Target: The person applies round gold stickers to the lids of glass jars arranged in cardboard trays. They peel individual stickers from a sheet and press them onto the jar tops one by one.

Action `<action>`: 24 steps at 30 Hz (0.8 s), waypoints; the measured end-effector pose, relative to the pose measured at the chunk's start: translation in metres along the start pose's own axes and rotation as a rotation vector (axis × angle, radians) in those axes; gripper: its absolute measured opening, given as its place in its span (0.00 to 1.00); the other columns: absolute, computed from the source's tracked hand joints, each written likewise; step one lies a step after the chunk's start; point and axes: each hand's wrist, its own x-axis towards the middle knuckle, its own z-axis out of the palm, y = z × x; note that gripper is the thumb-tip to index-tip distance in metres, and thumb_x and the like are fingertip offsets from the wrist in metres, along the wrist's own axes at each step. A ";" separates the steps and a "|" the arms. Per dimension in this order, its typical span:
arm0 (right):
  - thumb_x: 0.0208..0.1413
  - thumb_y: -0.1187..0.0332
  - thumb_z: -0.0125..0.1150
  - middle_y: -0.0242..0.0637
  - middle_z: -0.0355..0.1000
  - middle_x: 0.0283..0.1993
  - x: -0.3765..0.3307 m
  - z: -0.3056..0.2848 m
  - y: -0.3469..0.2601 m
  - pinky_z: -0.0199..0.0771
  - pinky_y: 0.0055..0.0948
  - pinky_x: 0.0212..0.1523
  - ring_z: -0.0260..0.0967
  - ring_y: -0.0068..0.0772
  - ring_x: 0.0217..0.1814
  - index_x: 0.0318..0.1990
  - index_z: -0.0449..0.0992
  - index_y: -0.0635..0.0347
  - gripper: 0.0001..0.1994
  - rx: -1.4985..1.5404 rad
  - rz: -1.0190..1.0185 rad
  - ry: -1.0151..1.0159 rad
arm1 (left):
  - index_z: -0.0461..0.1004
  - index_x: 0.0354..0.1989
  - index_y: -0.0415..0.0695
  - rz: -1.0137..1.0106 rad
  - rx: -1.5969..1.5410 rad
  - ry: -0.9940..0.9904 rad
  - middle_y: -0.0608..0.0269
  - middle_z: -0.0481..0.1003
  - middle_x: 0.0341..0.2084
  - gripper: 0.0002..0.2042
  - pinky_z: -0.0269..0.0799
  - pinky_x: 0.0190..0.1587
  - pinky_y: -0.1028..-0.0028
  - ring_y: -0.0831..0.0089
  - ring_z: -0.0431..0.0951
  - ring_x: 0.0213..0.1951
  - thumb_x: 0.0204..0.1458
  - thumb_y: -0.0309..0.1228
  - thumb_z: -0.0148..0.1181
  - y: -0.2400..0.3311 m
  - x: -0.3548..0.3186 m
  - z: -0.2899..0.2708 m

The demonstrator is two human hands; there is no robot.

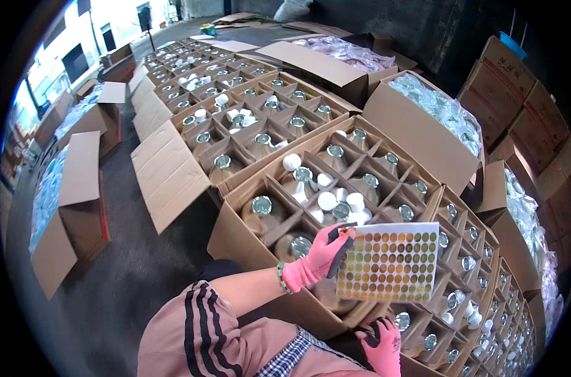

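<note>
My left hand [318, 259], in a pink glove with dark fingertips, pinches the upper left corner of a sheet of round stickers [388, 261]. The dots run in rows of orange, brown and yellow-green on white. Beneath the sheet stands a cardboard carton [232, 242] split by dividers. Glass bottles [261, 207] with silvery round tops fill its compartments, and loose white caps [327, 202] lie among them. At the carton's near edge is my right hand [382, 349], gloved alike, thumb and fingers apart, close to a bottle top [402, 322]. The sheet covers several bottles.
More divided cartons [279, 81] of bottles run in a line to the far left and near right. Open boxes of clear plastic-wrapped goods [433, 107] stand behind; others [84, 188] sit on the dark floor [134, 257] at left. Closed cartons [502, 81] are stacked at far right.
</note>
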 end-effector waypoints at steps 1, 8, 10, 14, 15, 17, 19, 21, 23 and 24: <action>0.36 0.58 0.64 0.45 0.66 0.39 0.011 0.013 -0.012 0.59 0.41 0.47 0.61 0.48 0.46 0.35 0.70 0.64 0.21 -0.075 -0.001 -0.046 | 0.70 0.40 0.38 -0.019 0.016 0.036 0.75 0.67 0.24 0.09 0.60 0.29 0.85 0.88 0.64 0.27 0.51 0.26 0.49 0.006 0.001 -0.012; 0.26 0.61 0.67 0.41 0.65 0.32 0.032 0.081 -0.048 0.57 0.40 0.45 0.60 0.44 0.40 0.28 0.68 0.59 0.20 -0.361 0.161 0.095 | 0.70 0.37 0.38 0.425 0.494 -0.605 0.52 0.71 0.34 0.11 0.64 0.45 0.65 0.55 0.69 0.40 0.42 0.22 0.53 0.009 0.032 -0.100; 0.27 0.63 0.66 0.43 0.65 0.33 0.032 0.088 -0.054 0.57 0.42 0.48 0.60 0.46 0.40 0.30 0.68 0.61 0.19 -0.395 0.230 0.150 | 0.71 0.35 0.37 0.341 0.502 -0.637 0.52 0.71 0.33 0.10 0.65 0.43 0.65 0.55 0.70 0.39 0.41 0.20 0.51 0.024 0.026 -0.103; 0.28 0.65 0.66 0.41 0.65 0.30 0.040 0.090 -0.060 0.58 0.44 0.47 0.61 0.45 0.38 0.25 0.68 0.60 0.15 -0.382 0.287 0.146 | 0.70 0.31 0.36 0.279 0.499 -0.708 0.52 0.70 0.31 0.09 0.65 0.40 0.64 0.55 0.70 0.36 0.39 0.20 0.51 0.022 0.022 -0.115; 0.28 0.65 0.65 0.40 0.65 0.28 0.039 0.091 -0.060 0.59 0.44 0.46 0.62 0.44 0.37 0.24 0.68 0.59 0.14 -0.379 0.274 0.159 | 0.70 0.31 0.36 0.265 0.508 -0.692 0.52 0.70 0.31 0.09 0.65 0.40 0.65 0.55 0.70 0.36 0.39 0.20 0.51 0.026 0.022 -0.114; 0.28 0.65 0.65 0.40 0.65 0.28 0.042 0.089 -0.060 0.59 0.44 0.46 0.62 0.43 0.37 0.24 0.69 0.59 0.14 -0.392 0.271 0.152 | 0.70 0.31 0.36 0.208 0.532 -0.723 0.51 0.70 0.30 0.08 0.65 0.40 0.66 0.55 0.70 0.35 0.39 0.20 0.51 0.031 0.028 -0.109; 0.27 0.65 0.65 0.39 0.64 0.30 0.032 0.095 -0.056 0.58 0.43 0.46 0.61 0.42 0.39 0.26 0.68 0.58 0.15 -0.377 0.291 0.128 | 0.71 0.31 0.36 0.179 0.542 -0.702 0.51 0.71 0.30 0.08 0.65 0.40 0.66 0.55 0.71 0.35 0.39 0.20 0.51 0.028 0.024 -0.105; 0.27 0.65 0.65 0.38 0.64 0.30 0.028 0.093 -0.057 0.59 0.43 0.46 0.61 0.42 0.39 0.26 0.69 0.57 0.15 -0.367 0.283 0.174 | 0.71 0.33 0.34 0.150 0.568 -0.737 0.48 0.72 0.34 0.09 0.65 0.45 0.66 0.55 0.72 0.38 0.42 0.20 0.49 0.027 0.021 -0.102; 0.29 0.65 0.63 0.37 0.64 0.31 0.027 0.095 -0.055 0.59 0.42 0.45 0.61 0.40 0.38 0.27 0.68 0.55 0.14 -0.319 0.266 0.252 | 0.70 0.31 0.33 0.153 0.559 -0.689 0.48 0.71 0.33 0.07 0.65 0.44 0.66 0.55 0.72 0.38 0.42 0.20 0.50 0.026 0.016 -0.105; 0.30 0.65 0.62 0.36 0.63 0.30 0.029 0.094 -0.056 0.59 0.42 0.45 0.61 0.39 0.38 0.27 0.68 0.55 0.13 -0.289 0.249 0.270 | 0.69 0.33 0.33 0.121 0.528 -0.675 0.48 0.71 0.34 0.08 0.65 0.45 0.66 0.56 0.72 0.39 0.44 0.22 0.50 0.026 0.015 -0.111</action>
